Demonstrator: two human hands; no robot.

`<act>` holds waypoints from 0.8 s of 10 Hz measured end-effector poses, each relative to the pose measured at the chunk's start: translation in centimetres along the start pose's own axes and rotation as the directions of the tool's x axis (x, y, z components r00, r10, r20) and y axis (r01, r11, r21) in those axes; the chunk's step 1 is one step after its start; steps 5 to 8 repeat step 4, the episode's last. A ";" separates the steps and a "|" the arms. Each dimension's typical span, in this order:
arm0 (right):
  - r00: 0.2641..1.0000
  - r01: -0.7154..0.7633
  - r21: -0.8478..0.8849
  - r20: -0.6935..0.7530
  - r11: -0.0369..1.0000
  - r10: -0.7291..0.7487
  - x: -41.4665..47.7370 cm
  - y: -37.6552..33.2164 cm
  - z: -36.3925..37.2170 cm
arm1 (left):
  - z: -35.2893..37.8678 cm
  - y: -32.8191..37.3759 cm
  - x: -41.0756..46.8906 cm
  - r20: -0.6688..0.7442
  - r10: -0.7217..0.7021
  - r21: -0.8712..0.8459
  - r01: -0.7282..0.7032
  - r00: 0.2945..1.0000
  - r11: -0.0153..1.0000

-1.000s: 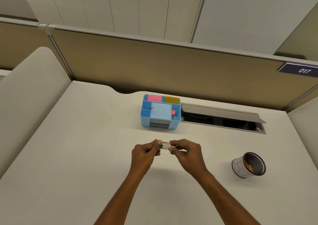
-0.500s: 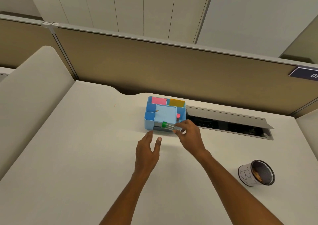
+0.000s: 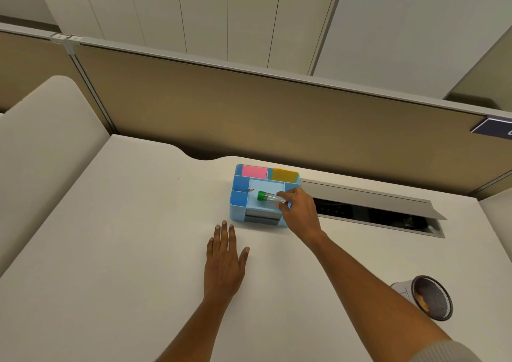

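A blue desk organiser [image 3: 236, 209] stands at the back middle of the white desk [image 3: 116, 250]. It holds pink notes [image 3: 254, 171], yellow notes [image 3: 284, 174] and a small pencil stub [image 3: 247, 190]. My right hand [image 3: 299, 209] pinches one end of a clear tube with a green cap [image 3: 268, 196]. The tube lies sideways over the organiser's middle tray, cap to the left. My left hand [image 3: 225, 262] rests flat on the desk in front of the organiser, fingers straight, holding nothing.
An open cable tray with a raised grey flap [image 3: 371, 203] lies right of the organiser. A mesh pen cup [image 3: 428, 296] lies on its side at the desk's right front. A tan partition [image 3: 277, 117] runs behind the desk, and a white side panel [image 3: 41, 153] stands at left.
Both hands held the tube together near the desk front. My left hand let go and settled flat on the desk. My right hand carried the tube forward over the organiser's middle tray.
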State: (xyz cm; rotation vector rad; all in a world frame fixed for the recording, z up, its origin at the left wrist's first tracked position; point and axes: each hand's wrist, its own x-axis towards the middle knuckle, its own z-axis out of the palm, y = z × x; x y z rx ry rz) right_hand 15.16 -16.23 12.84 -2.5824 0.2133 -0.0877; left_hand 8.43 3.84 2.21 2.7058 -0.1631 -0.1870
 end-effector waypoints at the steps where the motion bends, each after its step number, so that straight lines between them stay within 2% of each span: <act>1: 0.999 -0.014 -0.020 0.031 1.000 0.015 0.3 0.2 0.7 | 1.0 -0.9 -0.1 0.032 0.013 0.025 -0.014 0.999 1.000; 4: 0.997 0.012 -0.070 0.076 0.998 -0.006 0.9 0.1 1.4 | 2.2 -0.8 0.0 0.098 -0.054 0.122 0.042 0.994 0.992; 8: 0.997 0.012 -0.070 0.076 0.998 -0.006 0.9 0.1 1.4 | 2.2 -0.8 0.0 0.098 -0.054 0.122 0.042 0.994 0.992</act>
